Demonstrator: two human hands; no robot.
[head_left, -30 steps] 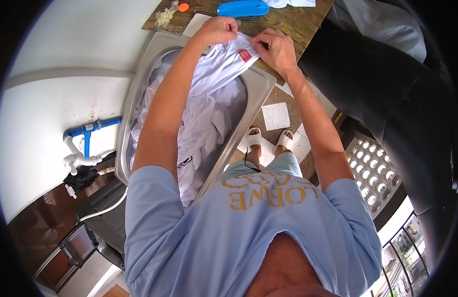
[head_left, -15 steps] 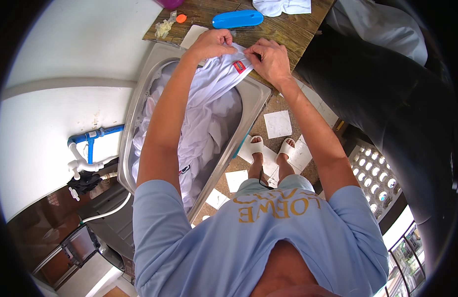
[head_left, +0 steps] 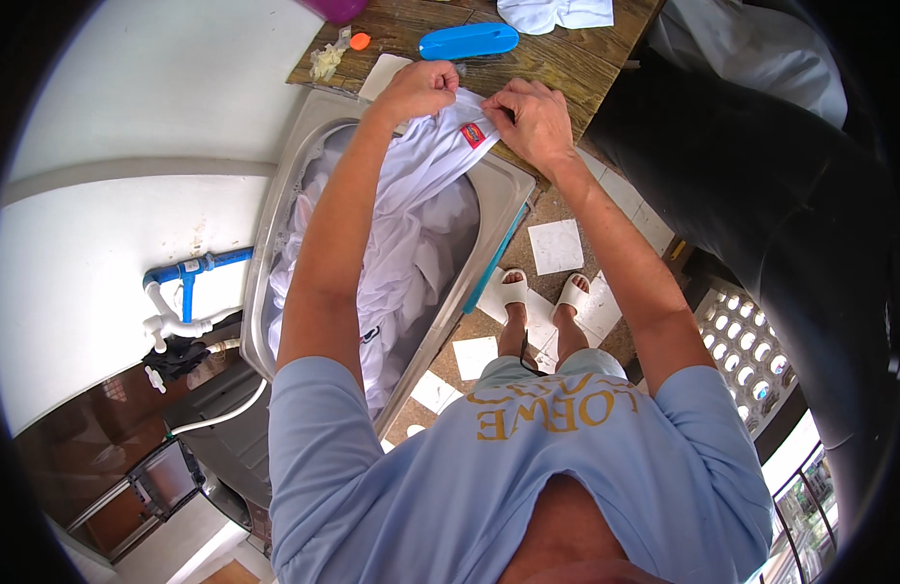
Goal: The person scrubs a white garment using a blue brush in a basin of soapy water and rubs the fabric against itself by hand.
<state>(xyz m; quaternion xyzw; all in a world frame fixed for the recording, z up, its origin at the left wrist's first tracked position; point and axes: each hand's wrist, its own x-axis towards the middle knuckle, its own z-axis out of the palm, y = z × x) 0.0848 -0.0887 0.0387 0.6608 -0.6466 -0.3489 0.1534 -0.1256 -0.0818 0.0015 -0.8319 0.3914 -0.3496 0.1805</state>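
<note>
A white garment [head_left: 432,161] with a small red label stretches between my two hands at the far end of the sink. Its upper edge is pinched by my left hand [head_left: 418,91] on one side and by my right hand [head_left: 533,119] on the other, both with fingers closed. From there the cloth hangs down into the grey sink [head_left: 513,209], where it runs into a heap of wet white laundry [head_left: 411,277]. A dark mark shows on the cloth low in the heap. Just beyond my hands lies a blue, long-handled-looking scrub brush or case [head_left: 469,41].
The wooden counter [head_left: 567,73] behind the sink holds an orange cap [head_left: 360,42], a crumpled pale scrap [head_left: 325,64] and a folded white cloth [head_left: 552,14]. Blue and white pipes with a tap [head_left: 173,321] jut from the left wall. Black covered bulk [head_left: 742,185] stands at right.
My hands keep hold of the garment in nearly the same place. The whole view has shifted slightly, so things appear a little further right.
</note>
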